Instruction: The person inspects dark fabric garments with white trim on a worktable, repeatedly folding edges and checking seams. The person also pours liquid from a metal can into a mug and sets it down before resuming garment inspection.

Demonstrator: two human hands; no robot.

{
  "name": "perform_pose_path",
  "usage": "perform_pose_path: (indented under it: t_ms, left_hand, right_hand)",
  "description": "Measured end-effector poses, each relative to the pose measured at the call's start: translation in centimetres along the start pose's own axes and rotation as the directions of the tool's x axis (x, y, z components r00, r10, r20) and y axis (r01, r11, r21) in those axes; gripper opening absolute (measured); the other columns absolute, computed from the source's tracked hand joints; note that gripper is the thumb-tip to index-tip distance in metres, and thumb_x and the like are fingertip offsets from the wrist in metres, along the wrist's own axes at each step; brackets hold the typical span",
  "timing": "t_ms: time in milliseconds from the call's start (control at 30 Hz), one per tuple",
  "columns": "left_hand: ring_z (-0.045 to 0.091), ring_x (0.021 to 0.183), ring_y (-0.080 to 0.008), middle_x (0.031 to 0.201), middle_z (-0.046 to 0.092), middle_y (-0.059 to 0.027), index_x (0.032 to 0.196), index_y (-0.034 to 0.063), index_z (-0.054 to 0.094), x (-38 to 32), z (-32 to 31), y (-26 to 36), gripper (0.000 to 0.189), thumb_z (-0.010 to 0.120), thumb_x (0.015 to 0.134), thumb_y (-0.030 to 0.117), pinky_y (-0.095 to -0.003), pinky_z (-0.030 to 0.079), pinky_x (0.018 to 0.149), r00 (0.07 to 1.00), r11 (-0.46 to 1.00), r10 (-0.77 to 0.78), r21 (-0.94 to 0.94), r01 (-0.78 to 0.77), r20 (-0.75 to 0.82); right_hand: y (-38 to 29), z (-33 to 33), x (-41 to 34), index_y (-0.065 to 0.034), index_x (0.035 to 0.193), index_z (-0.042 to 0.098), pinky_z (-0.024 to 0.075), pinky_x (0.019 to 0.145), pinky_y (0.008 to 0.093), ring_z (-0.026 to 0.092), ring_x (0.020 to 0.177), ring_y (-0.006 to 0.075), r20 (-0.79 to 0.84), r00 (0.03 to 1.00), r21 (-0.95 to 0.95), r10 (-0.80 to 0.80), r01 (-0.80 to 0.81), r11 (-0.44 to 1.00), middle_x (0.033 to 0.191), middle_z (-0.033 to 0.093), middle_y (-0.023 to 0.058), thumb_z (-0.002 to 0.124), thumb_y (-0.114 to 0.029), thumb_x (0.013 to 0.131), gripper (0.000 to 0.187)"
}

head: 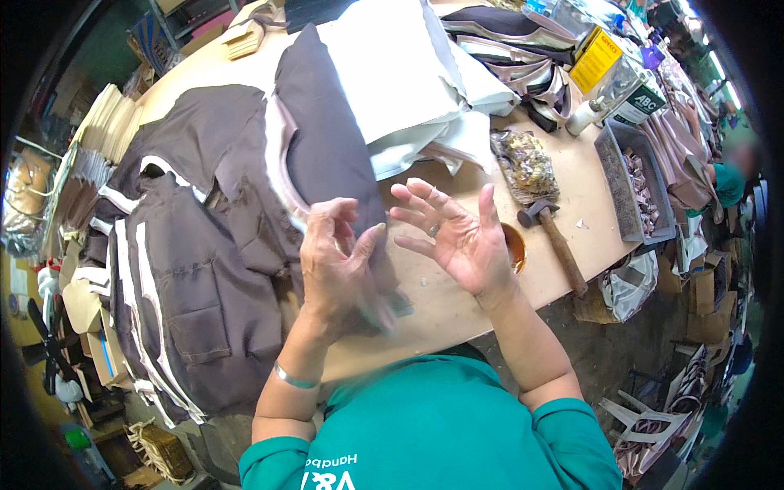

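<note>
My right hand (462, 242) is raised above the table with its palm up and fingers spread, holding nothing. Facing it is my left hand (334, 254), its fingers bent and its thumb apart from them. Behind that hand runs a dark fabric panel (334, 128) with a curved pale pinkish trim (282, 153). The panel's near end is blurred beneath my left wrist, and I cannot tell whether the hidden fingers touch it. Beside the panel on the left lie dark sewn fabric pieces (202, 263) with white edging and a stitched pocket.
A hammer (554, 245) lies right of my right hand, beside a round amber-coloured container (513, 248) and a bag of small pieces (525, 165). White sheets (392, 67) are stacked at the back. A grey plastic crate (603, 147) and tins (640, 101) stand right. A person (729, 184) is beyond.
</note>
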State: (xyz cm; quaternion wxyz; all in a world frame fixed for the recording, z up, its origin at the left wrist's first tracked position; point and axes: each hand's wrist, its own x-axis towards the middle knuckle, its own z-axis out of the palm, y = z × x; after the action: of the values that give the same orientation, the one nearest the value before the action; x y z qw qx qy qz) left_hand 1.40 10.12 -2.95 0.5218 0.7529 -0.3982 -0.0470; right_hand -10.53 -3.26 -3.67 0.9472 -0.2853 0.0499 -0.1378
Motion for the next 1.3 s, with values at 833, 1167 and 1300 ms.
perform_pose_path:
  t_ms: [833,1167,1300]
  left_hand:
    - [0.045,0.056,-0.0106,0.067,0.051,-0.0025,0.094,0.0002,0.053,2.8,7.8,2.9,0.040,0.033,0.095,0.035,-0.0228,0.040,0.058,0.935,0.436,-0.281,-0.838,0.327,0.219]
    - [0.049,0.054,-0.0144,0.065,0.050,-0.0089,0.073,0.0028,0.046,2.7,7.7,1.7,0.050,0.025,0.094,0.043,-0.0236,0.040,0.053,0.933,0.565,-0.303,-0.751,0.340,0.194]
    - [0.049,0.066,-0.0107,0.099,0.061,-0.0159,0.116,-0.0028,0.047,3.7,7.0,1.1,0.063,0.023,0.092,0.050,-0.0231,0.041,0.063,0.837,0.436,-0.168,-0.722,0.537,0.521]
  right_hand:
    - [0.4,-0.8,0.3,-0.0037,0.139,0.009,-0.0002,0.105,0.0474,-0.009,0.133,0.0326,0.351,0.907,-0.809,-0.231,0.419,0.413,0.145,-0.001,0.0174,0.025,-0.063,0.084,0.082]
    - [-0.1,-1.1,0.7,-0.0029,0.139,0.011,0.0062,0.106,0.0396,0.003,0.134,0.0304,0.324,0.935,-0.799,-0.147,0.353,0.488,0.144,0.004,0.0187,0.028,-0.061,0.085,0.081]
    - [-4.2,-4.2,-0.2,-0.0047,0.136,0.024,0.0152,0.105,0.0398,0.018,0.131,0.0271,0.154,0.966,-0.771,-0.207,0.248,0.586,0.139,0.026,0.0136,0.048,-0.030,0.086,0.062]
